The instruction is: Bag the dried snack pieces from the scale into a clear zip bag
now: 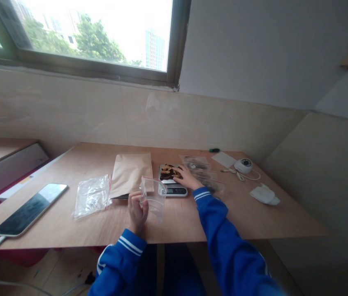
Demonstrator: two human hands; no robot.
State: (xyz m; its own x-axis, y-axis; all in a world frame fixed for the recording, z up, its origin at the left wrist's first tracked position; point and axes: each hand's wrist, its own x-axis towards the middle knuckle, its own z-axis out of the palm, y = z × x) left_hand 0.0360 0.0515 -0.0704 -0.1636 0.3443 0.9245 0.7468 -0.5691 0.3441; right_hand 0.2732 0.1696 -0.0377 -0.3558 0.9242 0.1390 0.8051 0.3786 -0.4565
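The left hand (137,207) is pinching a small clear bag (153,197) by its top edge, holding it upright just in front of the scale (172,181), mouth open toward the scale. The bag is looking thin, limp and slippery, likely weightless, so gripping the stiffer zip rim seems the surest hold. The right hand (186,176) is reaching over the scale with fingers curled down on the dark dried pieces (168,170) heaped on its platform; whether it is actually gripping any I cannot tell. Those pieces are looking light, dry and probably brittle, best taken in a gentle fingertip pinch. Left of the scale a brown paper pouch (131,174) is lying flat, then a crumpled clear bag (91,196), then a phone (30,209) on its cable. Right of the scale more clear bags (203,172) are lying on the table (192,222)
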